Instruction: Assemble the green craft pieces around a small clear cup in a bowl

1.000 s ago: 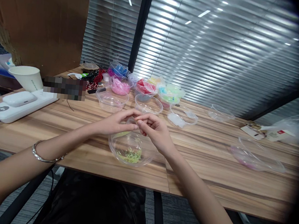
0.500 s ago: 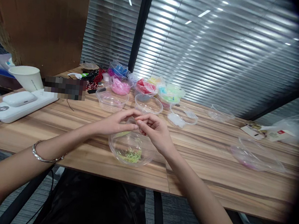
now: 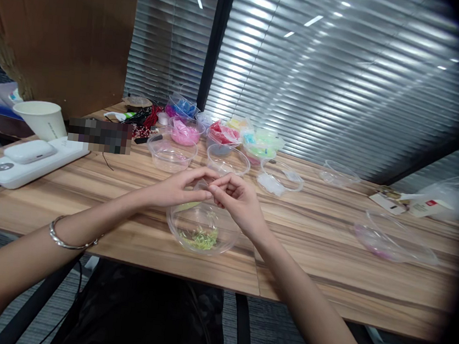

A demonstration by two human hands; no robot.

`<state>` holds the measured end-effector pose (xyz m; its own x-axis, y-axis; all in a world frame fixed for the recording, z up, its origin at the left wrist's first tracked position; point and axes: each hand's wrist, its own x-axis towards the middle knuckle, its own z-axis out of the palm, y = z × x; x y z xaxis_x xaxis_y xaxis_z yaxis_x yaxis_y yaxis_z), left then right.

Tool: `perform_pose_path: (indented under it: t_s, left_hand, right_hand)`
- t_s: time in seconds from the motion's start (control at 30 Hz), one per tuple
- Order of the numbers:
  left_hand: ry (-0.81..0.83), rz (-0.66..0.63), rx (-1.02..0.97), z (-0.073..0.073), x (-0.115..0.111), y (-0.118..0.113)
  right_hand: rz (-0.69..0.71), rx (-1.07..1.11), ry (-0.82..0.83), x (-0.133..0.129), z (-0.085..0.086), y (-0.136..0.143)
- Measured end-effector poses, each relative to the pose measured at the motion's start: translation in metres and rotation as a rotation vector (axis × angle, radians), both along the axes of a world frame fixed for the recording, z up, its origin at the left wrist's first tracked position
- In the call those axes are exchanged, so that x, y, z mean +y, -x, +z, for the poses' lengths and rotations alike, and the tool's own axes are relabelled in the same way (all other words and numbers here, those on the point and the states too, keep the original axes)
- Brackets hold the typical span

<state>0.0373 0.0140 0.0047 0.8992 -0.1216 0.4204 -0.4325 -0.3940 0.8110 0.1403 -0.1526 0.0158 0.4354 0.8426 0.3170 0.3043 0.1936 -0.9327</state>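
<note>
My left hand [image 3: 181, 188] and my right hand [image 3: 239, 199] meet fingertip to fingertip over the far side of a clear round bowl [image 3: 225, 242]. Both are pinched closed. Whatever lies between the fingertips is too small to make out. Inside the bowl, near its front, is a small heap of thin yellow-green pieces [image 3: 204, 239]. Another yellow-green patch shows under my left fingers. A silver bangle [image 3: 65, 239] circles my left forearm.
Clear tubs [image 3: 171, 157] and bags of pink, red, blue and green material stand behind my hands. At left are a white power strip [image 3: 27, 163] and paper cup [image 3: 45, 119]. Clear lids [image 3: 395, 240] and a small box [image 3: 387, 202] lie at right.
The fingertips of my right hand have shifted slightly against those of my left. Both arms and the bowl look the same.
</note>
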Motion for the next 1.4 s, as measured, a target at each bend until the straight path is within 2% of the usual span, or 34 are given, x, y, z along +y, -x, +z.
perform_pose_path:
  t_s: [0.3,0.5,0.73,0.93,1.07,1.17,1.3,1.4]
  left_hand:
    - [0.009,-0.003,0.009,-0.001,0.000,0.000]
    - [0.024,-0.004,0.015,0.001,-0.001,0.001]
    - [0.031,0.007,0.015,-0.002,-0.001,0.000]
    - [0.060,-0.048,0.009,-0.002,-0.001,0.000]
    - [0.015,0.026,0.002,0.000,0.001,0.000]
    - [0.002,0.086,0.009,0.001,0.000,0.001]
    - [0.071,0.071,0.062,0.002,-0.003,0.002]
    - [0.064,0.051,0.065,0.001,-0.005,0.002]
  right_hand:
    - [0.033,-0.030,0.016,0.000,0.002,0.000]
    - [0.025,-0.123,0.075,-0.003,0.004,0.001]
    - [0.042,-0.197,0.068,-0.004,0.002,-0.002]
    - [0.049,-0.094,0.022,-0.004,0.001,0.001]
    - [0.082,-0.029,-0.016,-0.005,0.001,0.002]
    - [0.218,-0.248,0.144,-0.009,0.006,0.002]
    - [0.468,-0.649,0.385,-0.014,0.015,0.003]
    - [0.556,-0.760,0.468,-0.016,0.021,0.005]
